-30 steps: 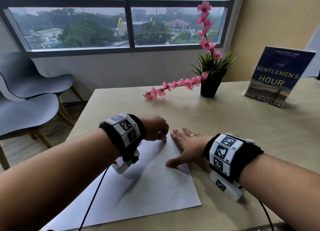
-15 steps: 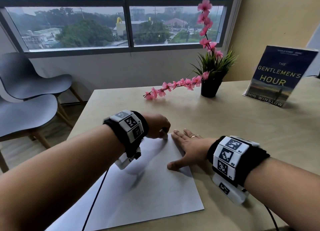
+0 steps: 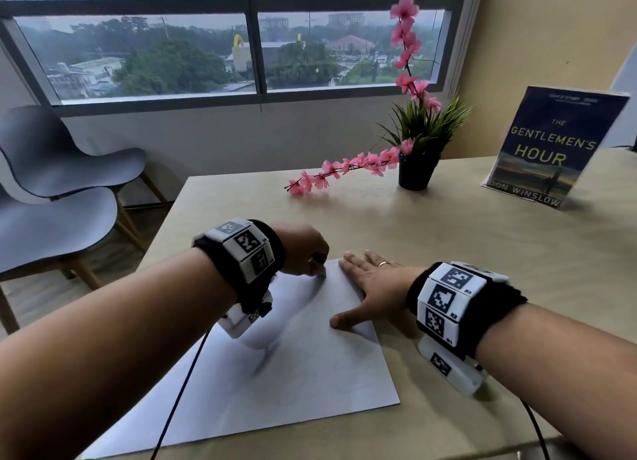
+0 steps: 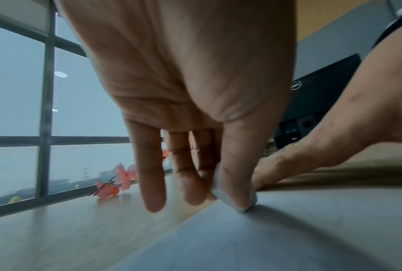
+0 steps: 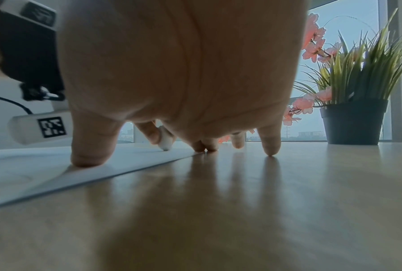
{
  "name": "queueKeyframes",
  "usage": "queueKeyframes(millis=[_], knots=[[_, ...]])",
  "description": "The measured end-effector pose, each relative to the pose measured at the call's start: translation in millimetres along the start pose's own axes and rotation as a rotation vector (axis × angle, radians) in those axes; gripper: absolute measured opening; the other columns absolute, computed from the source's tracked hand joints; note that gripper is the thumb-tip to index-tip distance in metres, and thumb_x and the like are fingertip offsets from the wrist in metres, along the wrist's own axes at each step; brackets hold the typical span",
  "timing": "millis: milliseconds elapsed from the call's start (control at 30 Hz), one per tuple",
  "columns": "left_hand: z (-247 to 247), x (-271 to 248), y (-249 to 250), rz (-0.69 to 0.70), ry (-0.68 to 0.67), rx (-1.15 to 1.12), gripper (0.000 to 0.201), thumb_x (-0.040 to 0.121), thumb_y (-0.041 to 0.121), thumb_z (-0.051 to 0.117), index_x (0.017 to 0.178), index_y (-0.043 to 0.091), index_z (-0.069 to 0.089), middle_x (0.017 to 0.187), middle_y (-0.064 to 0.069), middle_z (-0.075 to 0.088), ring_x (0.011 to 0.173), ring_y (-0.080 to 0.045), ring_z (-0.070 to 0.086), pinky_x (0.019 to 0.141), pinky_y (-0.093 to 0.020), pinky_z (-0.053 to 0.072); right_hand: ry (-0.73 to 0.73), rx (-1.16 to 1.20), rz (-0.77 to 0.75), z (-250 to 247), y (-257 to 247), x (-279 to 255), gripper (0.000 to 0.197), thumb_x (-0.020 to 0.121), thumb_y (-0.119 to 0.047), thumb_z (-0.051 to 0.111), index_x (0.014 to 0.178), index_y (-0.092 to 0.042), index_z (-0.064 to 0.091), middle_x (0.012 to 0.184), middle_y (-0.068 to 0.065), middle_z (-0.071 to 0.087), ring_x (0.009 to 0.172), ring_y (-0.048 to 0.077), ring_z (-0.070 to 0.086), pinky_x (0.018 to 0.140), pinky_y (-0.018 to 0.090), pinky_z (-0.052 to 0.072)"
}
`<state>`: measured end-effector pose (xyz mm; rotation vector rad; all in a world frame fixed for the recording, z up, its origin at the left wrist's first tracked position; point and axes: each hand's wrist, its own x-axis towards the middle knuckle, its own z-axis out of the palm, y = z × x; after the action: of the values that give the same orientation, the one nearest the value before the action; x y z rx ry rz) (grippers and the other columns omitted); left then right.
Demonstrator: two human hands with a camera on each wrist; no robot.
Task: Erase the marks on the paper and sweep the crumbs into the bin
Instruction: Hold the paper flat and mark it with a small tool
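Note:
A white sheet of paper [image 3: 293, 373] lies on the wooden table [image 3: 482, 253], with faint pencil marks [image 3: 344, 356] near its right side. My left hand [image 3: 306, 249] pinches a small white eraser [image 3: 322, 271] and presses its tip on the paper's far corner. In the left wrist view the eraser [image 4: 228, 198] sits between thumb and fingers, touching the paper [image 4: 288, 238]. My right hand [image 3: 368, 284] lies flat with spread fingers, thumb on the paper's right edge, the other fingers on the table. The right wrist view shows the eraser [image 5: 165, 141] beyond the thumb [image 5: 91, 146]. No bin or crumbs are in sight.
A black pot with grass and pink blossom sprays [image 3: 415, 170] stands at the back of the table. A book [image 3: 548, 149] stands upright at the back right. Two grey chairs [image 3: 58, 197] stand left of the table. A cable [image 3: 179, 397] trails across the paper from my left wrist.
The left hand with the eraser has shifted slightly back and forth at the paper's far corner. The right hand has stayed flat in place.

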<state>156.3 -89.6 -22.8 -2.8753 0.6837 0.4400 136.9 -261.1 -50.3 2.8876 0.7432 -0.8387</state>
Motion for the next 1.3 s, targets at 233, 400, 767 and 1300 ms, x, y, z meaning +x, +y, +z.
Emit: queueKeyframes(millis=[233, 400, 767, 1300], knots=[[3.7, -6.0, -8.7, -0.045, -0.006, -0.004, 0.027, 0.091, 0.036, 0.057, 0.105, 0.014, 0.066, 0.108, -0.004, 0.065, 0.097, -0.026, 0.060, 0.080, -0.032, 0.048, 0.002, -0.015, 0.010, 1.7, 0.6, 0.5, 0.116, 0.074, -0.082, 0.049, 0.154, -0.026, -0.014, 0.161, -0.010, -0.020, 0.148, 0.018, -0.018, 0.120, 0.051, 0.002], [6.6, -6.8, -1.6, -0.027, -0.014, 0.012, 0.026, 0.093, 0.034, 0.053, 0.106, 0.014, 0.066, 0.108, -0.005, 0.065, 0.096, -0.027, 0.060, 0.078, -0.032, 0.048, 0.000, -0.019, 0.013, 1.7, 0.8, 1.3, 0.116, 0.073, -0.083, 0.048, 0.153, -0.027, -0.015, 0.160, -0.011, -0.021, 0.148, 0.018, -0.018, 0.120, 0.052, 0.002], [5.4, -0.2, 7.6, -0.003, -0.006, 0.019, 0.030, 0.094, 0.035, 0.051, 0.108, 0.012, 0.064, 0.109, -0.006, 0.064, 0.096, -0.026, 0.059, 0.072, -0.027, 0.040, 0.010, -0.010, -0.003, 2.6, 2.3, 2.8, 0.116, 0.074, -0.082, 0.048, 0.154, -0.026, -0.014, 0.161, -0.010, -0.020, 0.148, 0.019, -0.018, 0.121, 0.048, 0.001], [-6.3, 6.8, 15.8, -0.041, 0.023, 0.015, 0.034, 0.093, 0.036, 0.054, 0.110, 0.009, 0.066, 0.109, -0.008, 0.066, 0.091, -0.026, 0.058, 0.069, -0.024, 0.037, 0.021, 0.019, 0.002, 3.2, 2.4, 1.5, 0.116, 0.074, -0.082, 0.050, 0.154, -0.027, -0.013, 0.161, -0.009, -0.020, 0.148, 0.019, -0.020, 0.121, 0.048, 0.001]])
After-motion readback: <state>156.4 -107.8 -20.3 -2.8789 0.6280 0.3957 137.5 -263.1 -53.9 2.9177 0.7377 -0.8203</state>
